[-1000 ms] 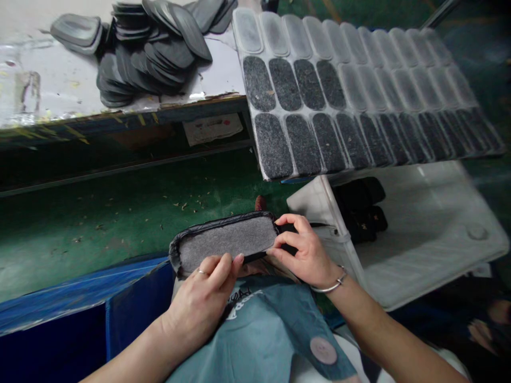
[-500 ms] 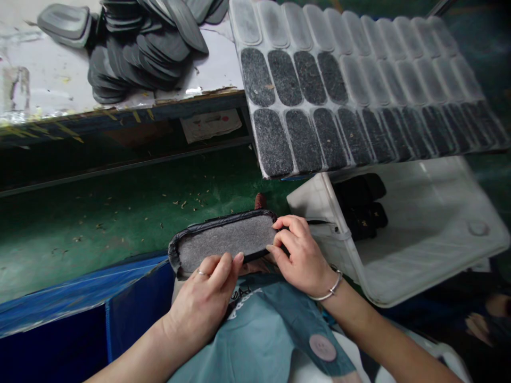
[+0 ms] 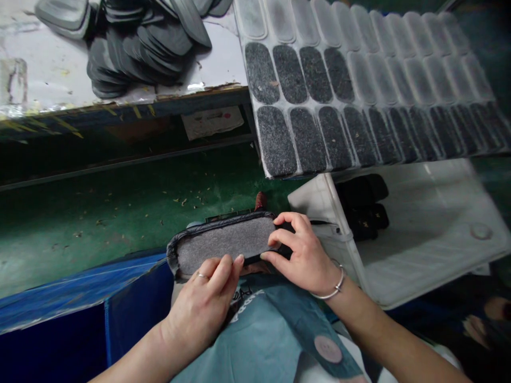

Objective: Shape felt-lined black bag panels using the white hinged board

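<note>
Held over my lap is a long, rounded piece with a grey felt-like face [image 3: 223, 239] and a black, gathered rim; I cannot tell its exact kind. My left hand [image 3: 211, 290], with a ring on one finger, closes on its near edge, fingertips pressed on the rim. At the right end, my right hand [image 3: 301, 250] has its thumb on the near rim and its bent fingers over the end, gripping it. The underside of the piece is mostly hidden.
A board [image 3: 265, 173] with rows of dark and whitish oval pads stands at the upper right. Below it, a white plastic bin [image 3: 431, 239] holds black items. Stacked grey oval pieces [image 3: 136, 61] lie on the worktable [image 3: 40, 69]. A blue container [image 3: 136, 308] is at my left.
My right thumb has slid slightly left along the near rim, and its fingers have shifted at the end. The left hand keeps its place. The view has tilted a little.
</note>
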{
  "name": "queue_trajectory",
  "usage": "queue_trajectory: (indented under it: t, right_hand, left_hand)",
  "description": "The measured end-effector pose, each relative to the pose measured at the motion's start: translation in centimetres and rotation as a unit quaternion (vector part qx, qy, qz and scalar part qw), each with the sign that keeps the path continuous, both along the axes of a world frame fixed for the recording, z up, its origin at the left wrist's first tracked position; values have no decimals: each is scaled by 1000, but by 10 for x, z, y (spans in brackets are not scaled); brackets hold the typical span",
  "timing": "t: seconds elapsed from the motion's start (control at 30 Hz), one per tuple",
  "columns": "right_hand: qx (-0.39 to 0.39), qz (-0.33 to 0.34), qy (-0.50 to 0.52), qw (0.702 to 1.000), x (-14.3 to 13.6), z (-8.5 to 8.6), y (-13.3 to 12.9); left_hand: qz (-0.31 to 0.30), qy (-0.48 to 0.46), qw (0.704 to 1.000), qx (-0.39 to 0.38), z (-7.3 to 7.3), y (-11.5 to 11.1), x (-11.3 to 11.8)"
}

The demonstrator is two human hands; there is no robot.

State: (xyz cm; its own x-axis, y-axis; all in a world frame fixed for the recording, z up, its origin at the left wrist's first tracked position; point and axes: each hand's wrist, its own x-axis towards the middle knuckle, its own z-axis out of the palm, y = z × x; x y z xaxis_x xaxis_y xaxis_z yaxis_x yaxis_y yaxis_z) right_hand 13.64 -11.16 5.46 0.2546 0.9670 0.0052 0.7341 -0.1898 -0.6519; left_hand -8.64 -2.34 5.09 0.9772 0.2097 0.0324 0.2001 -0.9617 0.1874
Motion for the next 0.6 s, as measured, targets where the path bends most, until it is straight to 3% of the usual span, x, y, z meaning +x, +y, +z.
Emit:
queue_trajectory:
  t: [0.23, 0.47, 0.6]
  right_hand:
    - [-73, -23, -9, 997, -5, 8, 11]
    - [25, 29, 36, 999, 7, 7, -10]
    - [33, -61, 88, 994, 12, -2, -36]
  left_hand:
    - [-3, -4, 1000, -3, -2, 2, 2]
    - [8, -4, 1000, -2, 0, 1, 1]
    - [9, -3, 1000, 2, 0, 0, 0]
